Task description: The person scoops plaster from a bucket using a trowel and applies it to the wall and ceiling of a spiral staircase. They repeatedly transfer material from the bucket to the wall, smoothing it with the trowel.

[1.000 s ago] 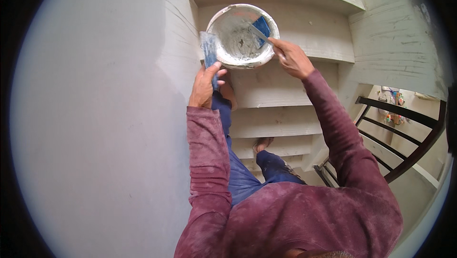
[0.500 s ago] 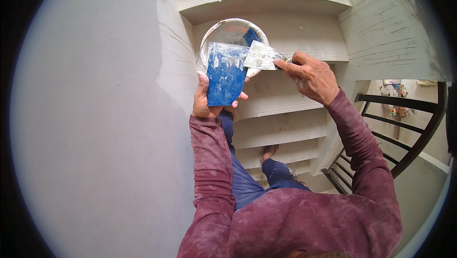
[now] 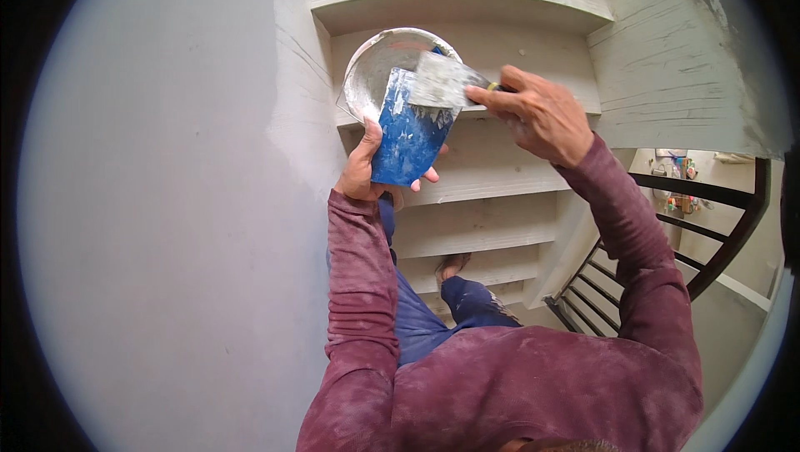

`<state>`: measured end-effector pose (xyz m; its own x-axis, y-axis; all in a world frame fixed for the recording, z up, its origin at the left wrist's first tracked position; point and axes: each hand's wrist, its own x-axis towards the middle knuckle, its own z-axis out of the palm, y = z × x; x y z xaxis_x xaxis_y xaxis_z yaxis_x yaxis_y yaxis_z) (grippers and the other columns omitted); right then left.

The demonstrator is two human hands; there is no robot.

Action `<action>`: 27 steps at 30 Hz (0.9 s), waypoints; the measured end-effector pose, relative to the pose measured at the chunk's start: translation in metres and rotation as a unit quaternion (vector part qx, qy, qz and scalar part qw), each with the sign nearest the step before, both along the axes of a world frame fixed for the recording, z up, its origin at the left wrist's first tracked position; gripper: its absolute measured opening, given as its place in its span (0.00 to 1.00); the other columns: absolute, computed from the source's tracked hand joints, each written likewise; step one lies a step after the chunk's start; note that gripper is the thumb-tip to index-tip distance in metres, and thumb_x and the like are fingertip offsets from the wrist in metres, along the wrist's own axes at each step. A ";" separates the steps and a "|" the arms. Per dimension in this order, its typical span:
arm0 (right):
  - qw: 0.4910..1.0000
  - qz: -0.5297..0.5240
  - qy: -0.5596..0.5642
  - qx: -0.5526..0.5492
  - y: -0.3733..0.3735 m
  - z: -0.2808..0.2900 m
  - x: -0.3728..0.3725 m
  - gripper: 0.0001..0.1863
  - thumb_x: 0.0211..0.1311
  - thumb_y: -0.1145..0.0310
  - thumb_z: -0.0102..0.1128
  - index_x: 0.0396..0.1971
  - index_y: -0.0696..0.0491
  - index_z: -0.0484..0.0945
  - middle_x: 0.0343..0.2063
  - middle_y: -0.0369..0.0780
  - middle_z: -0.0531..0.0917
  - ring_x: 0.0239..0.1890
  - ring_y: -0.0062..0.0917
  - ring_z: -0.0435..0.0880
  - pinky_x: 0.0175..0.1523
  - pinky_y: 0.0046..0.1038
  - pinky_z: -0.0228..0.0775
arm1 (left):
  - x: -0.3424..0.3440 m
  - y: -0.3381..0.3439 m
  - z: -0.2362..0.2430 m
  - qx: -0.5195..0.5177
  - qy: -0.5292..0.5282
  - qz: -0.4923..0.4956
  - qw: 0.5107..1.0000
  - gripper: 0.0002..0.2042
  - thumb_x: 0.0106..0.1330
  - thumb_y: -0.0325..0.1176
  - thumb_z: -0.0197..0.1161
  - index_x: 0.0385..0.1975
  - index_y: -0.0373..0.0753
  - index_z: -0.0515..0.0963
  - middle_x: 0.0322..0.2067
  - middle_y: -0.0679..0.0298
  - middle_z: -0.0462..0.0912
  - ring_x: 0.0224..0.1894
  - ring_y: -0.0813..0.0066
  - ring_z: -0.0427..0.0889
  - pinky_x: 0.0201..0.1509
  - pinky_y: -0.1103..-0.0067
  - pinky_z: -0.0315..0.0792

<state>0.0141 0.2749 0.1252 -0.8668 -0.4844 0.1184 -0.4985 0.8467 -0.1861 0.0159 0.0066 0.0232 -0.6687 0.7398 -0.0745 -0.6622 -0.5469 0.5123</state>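
Note:
My left hand [image 3: 360, 164] is closed on a flat blue plate [image 3: 410, 148] smeared with white filler, its thumb along the left edge and fingertips showing at the right. In my right hand [image 3: 540, 114] is a putty knife [image 3: 442, 81], held by its dark handle with the index finger stretched toward the blade. The broad blade, coated white and blurred by motion, lies over the plate's upper right part. Behind both tools stands a white bucket [image 3: 367, 69] with a filler-stained inside; something blue shows at its right rim, mostly hidden by the blade.
Pale stairs [image 3: 475, 231] rise ahead, the bucket on one step. A smooth grey wall [image 3: 167, 202] runs along the left, a scratched pale wall [image 3: 658, 60] at the upper right. A dark railing [image 3: 737, 244] borders the right. My bare foot [image 3: 452, 267] rests on a lower step.
The putty knife has moved left over the plate, covering more of its upper right. The plate has tilted, its top leaning right. My view has shifted slightly.

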 end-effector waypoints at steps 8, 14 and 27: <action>1.000 0.004 -0.014 0.008 0.002 0.009 0.000 0.23 0.54 0.72 0.60 0.51 0.36 0.80 0.29 0.36 0.73 0.31 0.28 0.79 0.33 0.32 0.73 | -0.001 0.003 -0.002 -0.013 0.005 -0.027 1.000 0.37 0.70 0.61 0.34 0.67 0.33 0.50 0.52 0.34 0.71 0.38 0.50 0.85 0.30 0.74 0.83; 0.998 -0.007 -0.057 -0.005 0.009 0.015 0.001 0.23 0.53 0.76 0.61 0.50 0.40 0.81 0.26 0.37 0.72 0.29 0.30 0.76 0.33 0.31 0.68 | -0.002 0.003 -0.001 -0.019 -0.002 -0.003 1.000 0.37 0.70 0.61 0.35 0.66 0.33 0.53 0.51 0.37 0.72 0.36 0.51 0.85 0.29 0.74 0.82; 0.955 -0.072 -0.128 -0.258 0.001 0.002 0.040 0.29 0.60 0.80 0.51 0.62 0.43 0.69 0.33 0.44 0.74 0.34 0.35 0.76 0.43 0.34 0.70 | 0.003 0.017 0.004 -0.215 0.080 0.093 0.969 0.31 0.68 0.53 0.51 0.59 0.30 0.65 0.48 0.49 0.78 0.46 0.60 0.82 0.38 0.77 0.79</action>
<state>0.0536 0.2763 0.1273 -0.9527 -0.2919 0.0843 -0.2657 0.6660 -0.6970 0.0184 0.0235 0.0273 -0.8158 0.5292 -0.2332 -0.4661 -0.3630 0.8069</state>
